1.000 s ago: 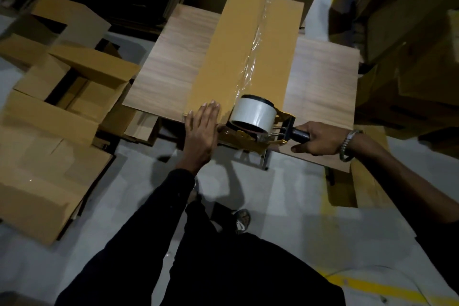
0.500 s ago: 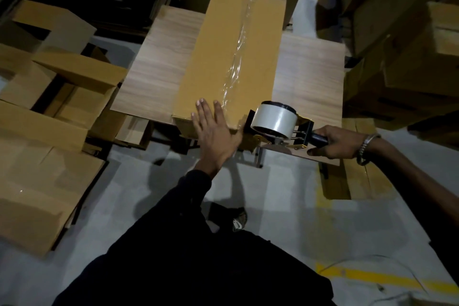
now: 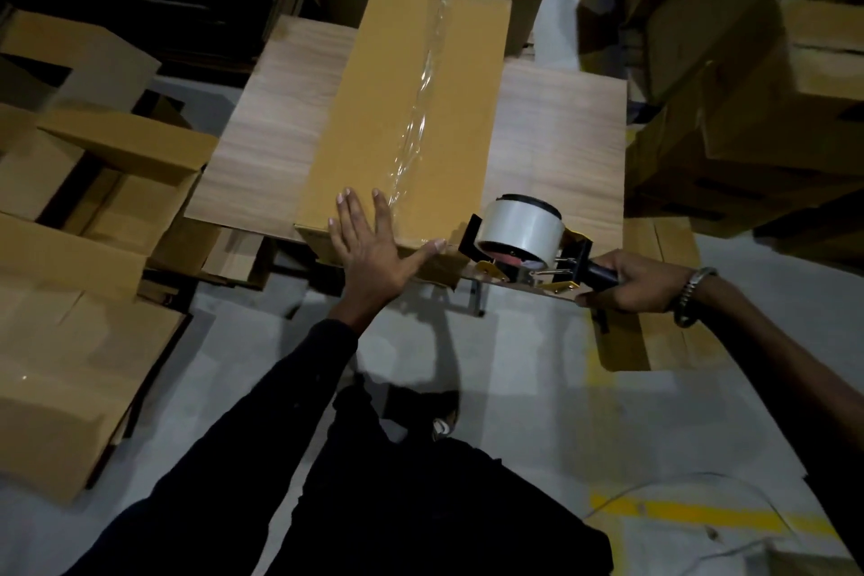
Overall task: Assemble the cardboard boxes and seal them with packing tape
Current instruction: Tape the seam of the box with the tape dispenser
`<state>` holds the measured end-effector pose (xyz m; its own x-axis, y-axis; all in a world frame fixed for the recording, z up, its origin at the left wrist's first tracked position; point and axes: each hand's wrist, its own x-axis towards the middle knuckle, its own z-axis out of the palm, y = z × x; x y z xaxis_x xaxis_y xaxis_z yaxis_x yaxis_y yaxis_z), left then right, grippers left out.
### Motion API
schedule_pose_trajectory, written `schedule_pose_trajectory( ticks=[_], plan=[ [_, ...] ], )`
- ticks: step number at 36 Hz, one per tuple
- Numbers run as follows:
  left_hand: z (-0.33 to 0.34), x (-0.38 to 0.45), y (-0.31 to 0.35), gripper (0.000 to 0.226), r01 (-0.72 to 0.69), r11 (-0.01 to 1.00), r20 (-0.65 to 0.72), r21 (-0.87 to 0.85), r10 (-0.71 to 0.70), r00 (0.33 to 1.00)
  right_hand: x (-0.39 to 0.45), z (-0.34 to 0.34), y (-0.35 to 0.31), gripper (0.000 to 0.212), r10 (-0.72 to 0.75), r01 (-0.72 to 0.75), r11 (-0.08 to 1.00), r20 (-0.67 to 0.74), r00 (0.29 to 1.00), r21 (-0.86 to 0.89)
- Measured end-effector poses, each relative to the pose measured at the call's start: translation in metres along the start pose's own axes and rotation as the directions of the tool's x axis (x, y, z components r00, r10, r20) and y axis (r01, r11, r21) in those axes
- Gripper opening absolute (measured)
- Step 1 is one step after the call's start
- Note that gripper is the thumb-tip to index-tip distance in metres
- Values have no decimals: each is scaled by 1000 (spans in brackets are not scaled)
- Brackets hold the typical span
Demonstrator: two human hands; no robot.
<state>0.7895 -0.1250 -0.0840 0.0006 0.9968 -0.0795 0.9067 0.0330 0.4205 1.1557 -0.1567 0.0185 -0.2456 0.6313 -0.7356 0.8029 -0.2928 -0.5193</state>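
Note:
A long brown cardboard box lies on a wooden table, with a strip of clear tape running along its centre seam. My left hand lies flat with spread fingers on the box's near end, over its front edge. My right hand grips the black handle of a tape dispenser carrying a white roll. The dispenser sits at the table's near edge, just right of the box's near right corner.
Several assembled open boxes are heaped on the floor to the left. Stacked boxes rise on the right and flat cardboard is piled at the back. A flat cardboard sheet lies under the table's right side. Yellow floor lines run near my feet.
The dispenser has moved right, off the box's near end to beside its corner. My left hand slid right along the near end, fingers now spread over the taped seam.

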Motion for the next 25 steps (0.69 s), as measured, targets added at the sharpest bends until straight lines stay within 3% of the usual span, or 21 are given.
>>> schedule_pose_trajectory(
  ticks=[3,7,12,16,19,25],
  plan=[
    [2,-1,10,106,-37,999,5,-40,37,999,10,11,8,19,-5,4,999,10,1000,52],
    [17,-7,32,71,-206,976,-1,-68,206,978,20,18,12,20,-2,-5,990,50,999,144],
    [22,-7,30,86,-247,969,44,-24,248,968,23,24,28,21,73,-92,972,97,993,215],
    [26,-6,30,86,-252,967,35,-26,253,967,20,30,44,11,122,-149,960,125,985,237],
    [29,-7,28,85,-269,963,24,-28,270,963,17,42,51,17,172,-200,942,124,977,269],
    [28,-10,32,95,-257,965,43,57,255,966,5,47,49,21,206,-179,907,-29,978,381]
  ],
)
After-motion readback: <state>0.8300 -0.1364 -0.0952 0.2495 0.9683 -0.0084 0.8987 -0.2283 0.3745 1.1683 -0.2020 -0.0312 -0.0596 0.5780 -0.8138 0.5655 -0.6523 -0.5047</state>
